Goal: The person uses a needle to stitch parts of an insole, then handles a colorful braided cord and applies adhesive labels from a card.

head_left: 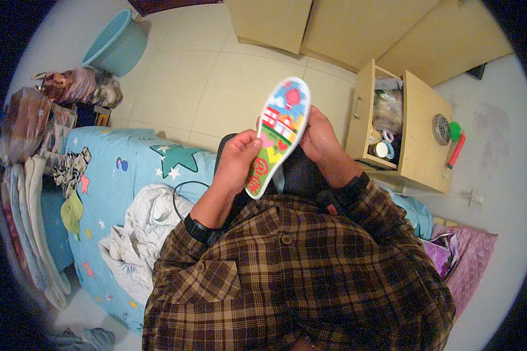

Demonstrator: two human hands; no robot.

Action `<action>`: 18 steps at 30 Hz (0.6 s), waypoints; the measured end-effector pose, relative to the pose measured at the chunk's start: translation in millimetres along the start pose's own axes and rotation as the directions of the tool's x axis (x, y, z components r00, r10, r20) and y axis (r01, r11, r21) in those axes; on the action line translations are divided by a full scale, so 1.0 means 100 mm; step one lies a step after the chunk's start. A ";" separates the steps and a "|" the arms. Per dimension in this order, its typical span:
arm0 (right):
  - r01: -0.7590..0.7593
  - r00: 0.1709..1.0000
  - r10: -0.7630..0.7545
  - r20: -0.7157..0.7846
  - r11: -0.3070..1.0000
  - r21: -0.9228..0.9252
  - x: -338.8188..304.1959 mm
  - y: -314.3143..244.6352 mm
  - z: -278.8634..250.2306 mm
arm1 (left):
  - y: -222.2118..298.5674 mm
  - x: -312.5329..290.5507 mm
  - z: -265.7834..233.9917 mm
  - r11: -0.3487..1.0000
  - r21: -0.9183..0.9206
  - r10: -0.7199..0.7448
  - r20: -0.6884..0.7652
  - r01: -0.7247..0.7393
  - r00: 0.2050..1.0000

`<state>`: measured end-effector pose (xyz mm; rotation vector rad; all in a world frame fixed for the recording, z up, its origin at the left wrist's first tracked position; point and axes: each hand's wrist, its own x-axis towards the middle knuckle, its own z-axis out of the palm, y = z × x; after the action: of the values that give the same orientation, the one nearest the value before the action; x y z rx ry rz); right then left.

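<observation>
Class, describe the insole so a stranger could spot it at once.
Start from the brown plaid shirt at lower middle; follow its sleeves up to the left hand and right hand. Between them slants the insole; unlike the star-printed blue bedding, it is slim, white-rimmed, with a pinkish balloon shape.

Blue tub (129, 52) on tiled floor (175, 82), white cloth (137, 234) on starry bedding (108, 146), open wooden drawer (362, 126)

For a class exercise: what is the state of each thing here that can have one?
Insole: held, patterned side showing
Left hand: gripping the insole
Right hand: at the insole's right edge, fingers partly hidden
Drawer: pulled open, things inside
White cloth: crumpled
Blue tub: uncovered
Plaid shirt: closed in front
Wardrobe doors: appear shut
</observation>
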<state>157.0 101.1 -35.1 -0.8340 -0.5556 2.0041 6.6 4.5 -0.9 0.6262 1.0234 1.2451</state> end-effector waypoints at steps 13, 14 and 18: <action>0.463 0.880 -0.091 0.466 0.384 -0.799 -0.39 -0.11 0.53 | -0.10 0.08 -0.32 0.769 -0.560 0.041 0.524 0.308 0.850; 0.454 0.885 -0.085 0.458 0.375 -0.808 -0.39 -0.12 0.54 | -0.09 0.06 -0.30 0.766 -0.562 0.031 0.517 0.312 0.855; 0.448 0.889 -0.076 0.452 0.352 -0.822 -0.39 -0.12 0.55 | -0.06 0.01 -0.25 0.754 -0.573 0.010 0.500 0.321 0.866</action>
<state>138.6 70.4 22.9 -0.9024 -2.0242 1.3877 -13.4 0.7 -17.3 0.2614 0.1826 1.1117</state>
